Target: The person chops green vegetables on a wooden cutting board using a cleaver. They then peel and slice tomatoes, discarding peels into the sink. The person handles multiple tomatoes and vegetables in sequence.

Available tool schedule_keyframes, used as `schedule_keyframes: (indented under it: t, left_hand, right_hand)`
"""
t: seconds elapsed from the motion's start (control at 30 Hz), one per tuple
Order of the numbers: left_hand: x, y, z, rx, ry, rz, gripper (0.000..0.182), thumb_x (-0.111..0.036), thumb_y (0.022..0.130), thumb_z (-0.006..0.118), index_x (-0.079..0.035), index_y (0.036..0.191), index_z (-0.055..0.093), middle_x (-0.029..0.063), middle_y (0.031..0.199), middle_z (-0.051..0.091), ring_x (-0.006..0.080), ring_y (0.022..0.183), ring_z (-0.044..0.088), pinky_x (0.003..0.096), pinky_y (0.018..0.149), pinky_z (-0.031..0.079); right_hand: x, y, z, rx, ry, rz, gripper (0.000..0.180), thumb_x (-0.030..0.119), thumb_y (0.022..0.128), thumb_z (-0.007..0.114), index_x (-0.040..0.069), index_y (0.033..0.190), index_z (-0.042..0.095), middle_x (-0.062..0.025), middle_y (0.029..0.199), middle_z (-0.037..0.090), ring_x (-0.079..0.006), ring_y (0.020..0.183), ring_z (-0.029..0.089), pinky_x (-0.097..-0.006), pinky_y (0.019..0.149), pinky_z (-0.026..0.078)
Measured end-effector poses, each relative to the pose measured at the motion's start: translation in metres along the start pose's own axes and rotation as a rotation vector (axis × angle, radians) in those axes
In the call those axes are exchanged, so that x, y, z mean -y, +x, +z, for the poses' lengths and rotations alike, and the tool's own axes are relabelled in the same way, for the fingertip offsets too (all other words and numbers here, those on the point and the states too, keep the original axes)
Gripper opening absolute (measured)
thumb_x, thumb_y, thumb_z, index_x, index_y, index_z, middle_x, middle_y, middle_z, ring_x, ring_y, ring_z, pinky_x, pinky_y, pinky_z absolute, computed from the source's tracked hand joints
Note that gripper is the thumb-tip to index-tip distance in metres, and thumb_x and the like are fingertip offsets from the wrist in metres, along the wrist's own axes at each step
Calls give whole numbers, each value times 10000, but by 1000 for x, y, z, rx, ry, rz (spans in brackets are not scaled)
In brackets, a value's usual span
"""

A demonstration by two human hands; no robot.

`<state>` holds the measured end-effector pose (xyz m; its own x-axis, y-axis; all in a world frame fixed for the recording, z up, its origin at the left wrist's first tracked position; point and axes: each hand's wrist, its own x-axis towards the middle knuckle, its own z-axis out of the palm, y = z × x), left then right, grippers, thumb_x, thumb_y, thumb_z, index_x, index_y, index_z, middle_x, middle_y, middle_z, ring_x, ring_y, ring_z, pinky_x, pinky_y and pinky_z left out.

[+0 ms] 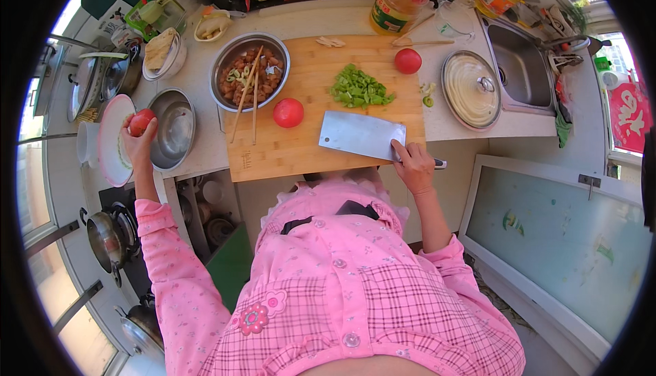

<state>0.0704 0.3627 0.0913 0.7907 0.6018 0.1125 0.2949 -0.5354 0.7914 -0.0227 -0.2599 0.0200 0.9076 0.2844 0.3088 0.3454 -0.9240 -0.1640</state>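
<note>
My left hand (137, 140) grips a red tomato (142, 122) above the rim of a white plate (110, 145) with a pink edge, beside an empty steel basin (177, 135). My right hand (414, 166) is closed around the handle end of a cleaver (361, 136), its blade lying flat on the wooden cutting board (297, 163). Chopped green pepper (360, 87) is heaped behind the blade. One tomato (288, 113) sits left of the blade, another (408, 61) at the board's back right corner. Chopsticks (254, 114) lean on a steel bowl (281, 89) of diced meat.
A glass-lidded dish (471, 90) stands right of the board, before the sink (520, 63). A large oil bottle (394, 9) is behind the board. Small bowls (165, 60) stand at the back left, pots (105, 240) at the far left. An open frosted cabinet door (553, 237) juts out at right.
</note>
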Motion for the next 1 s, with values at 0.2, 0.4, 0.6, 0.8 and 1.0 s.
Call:
schedule_keyframes:
  t: [0.2,0.4,0.6,0.8,1.0]
  left_hand:
    - [0,-7,4,42,-381,-255,716,-282,705,851,-70,1296,506,129,1171,569,221,993,607,300,861,505]
    - [-5,-6,2,90,-262,-248,677,-247,760,818,-85,1314,465,100,1247,514,237,1092,576,346,761,599]
    - [-2,-18,1,241,-851,-463,544,-272,847,720,-52,1282,478,158,1273,534,322,1080,606,425,836,573]
    - [-11,-29,-3,333,-1541,-551,565,-366,883,683,-53,1297,461,198,1283,532,379,1059,611,359,795,584]
    - [9,-29,-4,-66,-1075,-608,576,-479,897,630,-52,1258,489,210,1242,553,367,949,649,309,663,585]
  right_hand:
    - [-13,9,-2,20,85,-58,584,153,618,803,145,1179,641,-64,872,528,-239,814,559,-363,697,502]
    - [-17,4,9,32,53,-86,654,135,606,819,153,1229,621,-79,984,539,-264,885,552,-385,774,494]
    - [-13,7,7,29,-14,-85,607,156,664,800,152,1243,619,-80,1050,544,-274,957,536,-421,870,444]
    - [-4,28,-16,-62,-54,-170,358,182,831,690,91,1174,647,-97,1102,559,-276,991,537,-434,924,404]
    - [49,88,-44,-162,101,-211,237,91,861,655,66,1097,671,-114,1046,594,-278,927,569,-422,898,424]
